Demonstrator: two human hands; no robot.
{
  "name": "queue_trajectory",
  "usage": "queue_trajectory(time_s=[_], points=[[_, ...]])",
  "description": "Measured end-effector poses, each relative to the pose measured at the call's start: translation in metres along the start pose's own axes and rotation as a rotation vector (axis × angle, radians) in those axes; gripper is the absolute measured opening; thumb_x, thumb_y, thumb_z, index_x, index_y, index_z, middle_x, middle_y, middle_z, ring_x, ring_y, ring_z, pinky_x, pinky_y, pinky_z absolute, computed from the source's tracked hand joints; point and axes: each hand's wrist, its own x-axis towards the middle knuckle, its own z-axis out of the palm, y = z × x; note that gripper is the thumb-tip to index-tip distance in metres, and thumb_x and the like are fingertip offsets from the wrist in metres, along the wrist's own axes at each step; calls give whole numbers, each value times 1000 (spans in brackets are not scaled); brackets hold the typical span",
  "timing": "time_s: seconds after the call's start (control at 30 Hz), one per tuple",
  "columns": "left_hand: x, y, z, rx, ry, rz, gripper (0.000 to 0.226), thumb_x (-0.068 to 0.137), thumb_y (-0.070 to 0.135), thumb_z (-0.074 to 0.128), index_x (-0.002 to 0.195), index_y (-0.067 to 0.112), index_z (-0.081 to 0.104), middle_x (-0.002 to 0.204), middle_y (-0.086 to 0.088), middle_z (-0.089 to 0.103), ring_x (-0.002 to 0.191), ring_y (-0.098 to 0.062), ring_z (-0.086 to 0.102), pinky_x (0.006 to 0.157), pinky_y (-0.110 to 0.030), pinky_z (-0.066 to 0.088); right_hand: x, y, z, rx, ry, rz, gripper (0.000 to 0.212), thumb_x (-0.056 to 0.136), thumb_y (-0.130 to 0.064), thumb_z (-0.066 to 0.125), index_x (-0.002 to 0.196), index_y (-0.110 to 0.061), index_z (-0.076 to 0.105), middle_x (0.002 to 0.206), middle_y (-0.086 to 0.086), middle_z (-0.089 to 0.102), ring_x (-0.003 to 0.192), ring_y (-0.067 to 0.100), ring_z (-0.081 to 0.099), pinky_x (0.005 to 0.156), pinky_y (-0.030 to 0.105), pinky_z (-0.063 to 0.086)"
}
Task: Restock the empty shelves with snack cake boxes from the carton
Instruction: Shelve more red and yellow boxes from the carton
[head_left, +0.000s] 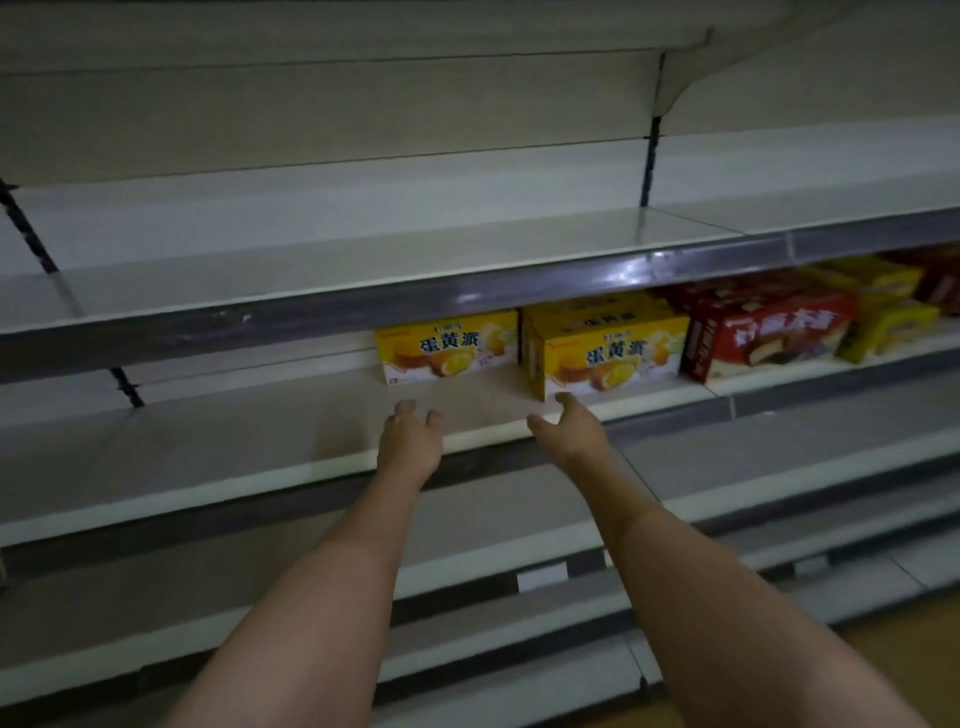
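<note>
both hands are reaching out over the front edge of the middle shelf (234, 441). the left hand (410, 441) is holding nothing. its fingers (405, 408) are pointing forward, a little spread and loose, and they are hanging just above the shelf, near the left yellow box (449, 347). the right hand (571, 428) is holding nothing too. its thumb is sticking out to the left and its fingers are stretching toward the bottom front corner of the right yellow box (610, 358). the fingertips are very near that corner, but it is hard to tell if they are touching it.

the two yellow snack cake boxes are sitting side by side on the middle shelf. the left one is sitting farther back and the right one is sitting nearer the front edge. just to the right of them a red box (769, 338) is sitting, and more yellow boxes (893, 322) are sitting past it.

the rest of the middle shelf, to the left, is looking bare and white. the top shelf (363, 244) above is having a shiny grey strip along its front. lower shelves (519, 587) are stepping down below the arms. the room is looking dim. a bit of tan floor (904, 654) is showing at the bottom right.
</note>
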Motion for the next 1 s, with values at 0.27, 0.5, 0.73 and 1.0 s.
queue_trajectory(time_s=[0.27,0.5,0.73,1.0], points=[[-76,-10,24,-7,-156,56,50,101,39,37,141,10,39,144,-14,44,128,-34,45,101,-39,37,-104,69,-40,-16,119,189,62,93,-38,53,146,-14,33,144,11,44,129,30,45,105,41,39],[-156,-16,95,35,-401,65,50,102,37,33,135,1,44,137,-20,48,120,-35,49,95,-37,40,-188,154,-86,46,246,431,64,93,-40,54,146,-14,32,144,10,44,128,29,46,104,43,42],[-254,45,190,58,-665,191,56,101,45,30,139,6,43,140,-17,47,124,-34,47,98,-39,39,-271,240,-166,167,466,653,61,90,-30,59,142,-6,38,144,13,44,130,29,45,105,37,38],[-407,127,296,83,-901,386,54,100,47,30,137,9,44,138,-14,49,123,-33,48,102,-42,40,-378,335,-290,131,677,896,59,90,-38,56,142,-18,37,141,4,47,124,25,49,100,40,44]])
